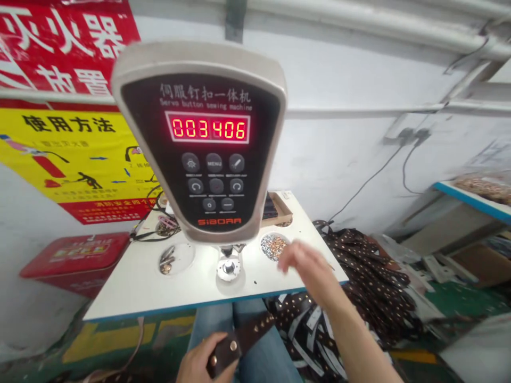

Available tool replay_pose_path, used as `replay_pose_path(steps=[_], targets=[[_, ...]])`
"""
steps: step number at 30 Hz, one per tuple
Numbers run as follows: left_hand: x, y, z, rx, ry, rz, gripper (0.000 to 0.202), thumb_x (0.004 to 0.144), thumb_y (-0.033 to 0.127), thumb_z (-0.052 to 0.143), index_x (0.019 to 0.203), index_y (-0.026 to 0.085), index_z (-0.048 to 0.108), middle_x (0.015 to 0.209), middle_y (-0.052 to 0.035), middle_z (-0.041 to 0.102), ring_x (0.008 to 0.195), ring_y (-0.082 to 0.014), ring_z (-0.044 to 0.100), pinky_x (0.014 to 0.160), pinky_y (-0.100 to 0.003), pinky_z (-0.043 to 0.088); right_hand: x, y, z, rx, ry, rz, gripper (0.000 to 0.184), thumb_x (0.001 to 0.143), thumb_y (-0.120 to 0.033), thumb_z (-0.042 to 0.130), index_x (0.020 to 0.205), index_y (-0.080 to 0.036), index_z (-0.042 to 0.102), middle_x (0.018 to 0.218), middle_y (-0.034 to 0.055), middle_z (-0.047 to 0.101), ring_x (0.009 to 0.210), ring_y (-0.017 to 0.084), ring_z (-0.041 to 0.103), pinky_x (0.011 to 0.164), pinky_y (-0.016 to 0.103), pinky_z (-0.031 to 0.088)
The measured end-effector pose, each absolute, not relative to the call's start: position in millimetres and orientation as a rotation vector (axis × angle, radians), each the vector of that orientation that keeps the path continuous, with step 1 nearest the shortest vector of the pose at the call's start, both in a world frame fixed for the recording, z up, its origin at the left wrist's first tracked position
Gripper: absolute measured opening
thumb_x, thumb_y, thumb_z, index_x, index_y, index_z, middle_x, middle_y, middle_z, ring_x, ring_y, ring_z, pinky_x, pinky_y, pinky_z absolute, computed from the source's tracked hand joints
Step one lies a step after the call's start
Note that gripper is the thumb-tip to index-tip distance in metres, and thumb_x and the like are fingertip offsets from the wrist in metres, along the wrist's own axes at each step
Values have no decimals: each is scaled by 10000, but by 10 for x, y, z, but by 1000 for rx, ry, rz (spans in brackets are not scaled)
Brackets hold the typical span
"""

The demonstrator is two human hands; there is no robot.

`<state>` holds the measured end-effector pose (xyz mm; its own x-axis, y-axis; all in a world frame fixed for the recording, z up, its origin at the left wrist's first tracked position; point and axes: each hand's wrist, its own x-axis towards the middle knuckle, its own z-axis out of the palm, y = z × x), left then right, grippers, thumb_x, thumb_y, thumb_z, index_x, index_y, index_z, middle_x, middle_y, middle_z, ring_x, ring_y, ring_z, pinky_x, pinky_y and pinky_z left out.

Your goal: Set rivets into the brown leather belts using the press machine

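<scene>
On the wall at the far left there is a red sign (pixel 59 48), and under it a yellow poster (pixel 67 149) with Chinese words and small drawings. Below them stands a red box (pixel 75 260), just beside the white table (pixel 131 287), which has a blue edge. On this table, at the left, is a small clear dish (pixel 175 258) with some metal pieces inside. My left hand (pixel 202 361) is low, over my jeans (pixel 215 324), and it is closed firmly around one end of a dark brown strap (pixel 243 340) with metal studs, and the strap goes up and to the right from my hand. In front of me is the control panel (pixel 199 138) of a button sewing machine, and its red display shows 003406. Under the panel I see the round metal foot (pixel 228 268) of the machine. To the right of it there is a round tray (pixel 273 247) full of small metal pieces. My right hand (pixel 305 271) is open with the fingers spread, it holds nothing, and it is over the table just beside this tray, a little blurred. Further right, a big pile of studded straps (pixel 367 282) lies beside the table, and a shelf (pixel 471 199) with a blue edge is on the wall side.
</scene>
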<state>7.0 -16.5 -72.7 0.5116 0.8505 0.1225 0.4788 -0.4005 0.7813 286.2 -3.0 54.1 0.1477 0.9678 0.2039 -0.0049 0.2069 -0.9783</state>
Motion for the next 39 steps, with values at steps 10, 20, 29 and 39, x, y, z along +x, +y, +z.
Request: replay_pose_path(steps=[10, 20, 29, 39], targets=[[506, -89, 347, 1888, 813, 461, 351, 740, 150, 542, 1083, 185, 604, 935, -31, 707, 801, -166, 656, 721, -213, 521, 1772, -791, -422, -703, -576, 1539, 651, 578, -589, 825, 1120, -342, 563, 978, 2, 572, 810, 175, 552, 716, 294, 441], [102, 258, 421, 2213, 1024, 504, 172, 815, 203, 589, 978, 183, 640, 918, -37, 666, 846, -196, 615, 757, -272, 467, 1908, -408, -37, -828, -457, 1221, 346, 680, -318, 796, 822, -281, 482, 862, -29, 477, 739, 138, 501, 633, 245, 441], [24, 465, 449, 1294, 631, 76, 497, 783, 611, 625, 824, 120, 694, 527, -2, 627, 374, -88, 509, 414, -158, 407, 1917, -331, -42, -893, -445, 1119, 441, 614, -287, 871, 575, -195, 441, 591, -72, 413, 498, 67, 343, 443, 176, 319], [-120, 588, 33, 1011, 577, 202, 541, 661, 601, 744, 582, 69, 675, 311, 3, 454, 226, -65, 340, 268, -156, 222, 1610, -628, -183, -582, 354, 1444, 446, 494, -405, 924, 803, -175, 700, 585, -58, 648, 440, 30, 529, 399, 96, 448]])
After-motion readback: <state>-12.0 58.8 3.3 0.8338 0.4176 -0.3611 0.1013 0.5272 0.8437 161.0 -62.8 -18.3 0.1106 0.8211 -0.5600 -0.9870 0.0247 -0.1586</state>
